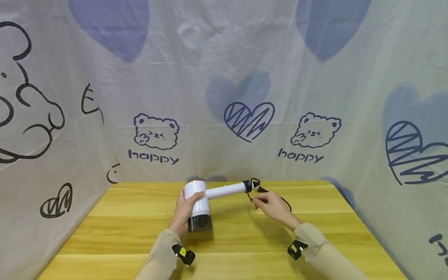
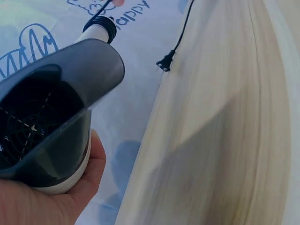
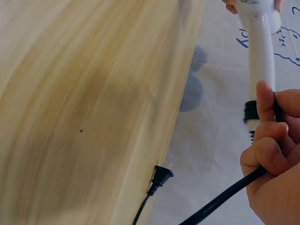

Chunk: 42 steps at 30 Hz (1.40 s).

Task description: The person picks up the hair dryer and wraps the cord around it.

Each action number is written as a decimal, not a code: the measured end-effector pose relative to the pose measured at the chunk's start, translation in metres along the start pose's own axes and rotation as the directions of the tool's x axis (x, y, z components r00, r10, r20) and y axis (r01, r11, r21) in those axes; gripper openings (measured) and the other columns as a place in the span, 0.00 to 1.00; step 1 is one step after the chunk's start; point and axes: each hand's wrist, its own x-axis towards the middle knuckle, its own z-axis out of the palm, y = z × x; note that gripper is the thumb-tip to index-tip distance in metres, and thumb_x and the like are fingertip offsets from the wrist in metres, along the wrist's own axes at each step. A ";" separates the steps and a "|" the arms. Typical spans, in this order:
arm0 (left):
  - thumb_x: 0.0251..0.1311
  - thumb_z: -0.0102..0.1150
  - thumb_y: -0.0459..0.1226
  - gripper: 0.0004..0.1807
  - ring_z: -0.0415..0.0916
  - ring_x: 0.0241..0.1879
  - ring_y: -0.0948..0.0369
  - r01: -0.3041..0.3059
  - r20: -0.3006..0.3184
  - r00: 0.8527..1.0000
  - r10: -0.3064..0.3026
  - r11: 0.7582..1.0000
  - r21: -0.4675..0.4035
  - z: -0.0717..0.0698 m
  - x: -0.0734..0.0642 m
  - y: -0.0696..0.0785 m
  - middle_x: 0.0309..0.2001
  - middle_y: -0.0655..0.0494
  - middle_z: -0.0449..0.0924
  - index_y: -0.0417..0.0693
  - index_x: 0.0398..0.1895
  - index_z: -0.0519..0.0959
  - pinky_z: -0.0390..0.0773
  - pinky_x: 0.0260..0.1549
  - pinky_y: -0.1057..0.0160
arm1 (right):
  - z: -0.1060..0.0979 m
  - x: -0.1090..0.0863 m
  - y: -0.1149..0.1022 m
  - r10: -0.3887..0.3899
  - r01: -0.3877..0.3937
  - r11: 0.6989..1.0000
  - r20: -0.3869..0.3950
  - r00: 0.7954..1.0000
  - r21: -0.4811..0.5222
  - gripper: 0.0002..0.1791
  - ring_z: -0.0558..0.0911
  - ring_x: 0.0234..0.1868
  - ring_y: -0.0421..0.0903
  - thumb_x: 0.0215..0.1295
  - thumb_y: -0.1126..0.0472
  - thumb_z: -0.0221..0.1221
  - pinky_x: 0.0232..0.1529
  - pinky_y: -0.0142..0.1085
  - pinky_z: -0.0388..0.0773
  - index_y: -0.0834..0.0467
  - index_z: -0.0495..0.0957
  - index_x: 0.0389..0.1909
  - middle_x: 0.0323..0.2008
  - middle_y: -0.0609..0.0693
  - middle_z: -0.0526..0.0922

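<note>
A white hair dryer (image 1: 225, 190) with a dark nozzle (image 1: 200, 223) is held above the table, its handle pointing right. My left hand (image 1: 182, 212) grips the dryer's barrel, thumb across the front and fingers behind. Several turns of black cord (image 3: 251, 110) circle the end of the handle. My right hand (image 1: 271, 207) pinches the cord just beyond the handle's end, with curled fingers in the right wrist view. The cord's loose part runs on past that hand to a two-pin plug (image 2: 165, 62), which hangs free near the table's far edge.
The wooden table (image 1: 140, 241) spreads beneath both hands. Behind it hangs a pale cloth (image 1: 210, 155) printed with hearts and bears, and more cloth flanks the table on both sides. A small black device sits on each wrist.
</note>
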 end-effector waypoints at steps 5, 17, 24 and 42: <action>0.57 0.66 0.44 0.42 0.77 0.37 0.56 0.012 0.009 1.000 -0.012 0.999 -0.038 0.002 -0.001 0.004 0.55 0.41 0.70 0.54 0.72 0.56 0.82 0.35 0.59 | 0.001 0.000 0.002 0.096 -0.096 0.995 -0.040 0.995 -0.020 0.09 0.61 0.15 0.39 0.66 0.53 0.62 0.16 0.29 0.56 0.49 0.86 0.29 0.21 0.43 0.82; 0.55 0.68 0.44 0.43 0.77 0.39 0.54 0.029 0.012 1.000 -0.028 0.999 -0.040 0.000 -0.005 0.004 0.55 0.40 0.70 0.55 0.72 0.56 0.82 0.36 0.58 | 0.008 -0.003 0.011 0.053 -0.067 0.993 0.143 0.988 0.092 0.12 0.65 0.20 0.38 0.70 0.61 0.56 0.20 0.27 0.59 0.60 0.87 0.35 0.31 0.55 0.87; 0.57 0.66 0.46 0.43 0.78 0.37 0.54 0.041 0.057 0.998 -0.038 0.997 -0.065 -0.002 -0.007 0.006 0.51 0.41 0.73 0.55 0.73 0.55 0.83 0.35 0.57 | 0.005 0.000 0.025 0.213 -0.252 0.946 0.196 0.957 0.205 0.19 0.63 0.16 0.38 0.67 0.51 0.61 0.16 0.27 0.58 0.65 0.86 0.38 0.25 0.53 0.84; 0.57 0.65 0.46 0.39 0.79 0.38 0.52 0.055 0.210 0.977 -0.044 0.998 -0.045 -0.009 -0.009 0.006 0.51 0.40 0.73 0.61 0.70 0.58 0.84 0.36 0.52 | -0.007 0.021 0.042 0.309 -0.311 0.950 0.058 0.949 0.023 0.18 0.68 0.26 0.42 0.56 0.49 0.69 0.25 0.32 0.61 0.62 0.88 0.30 0.33 0.53 0.87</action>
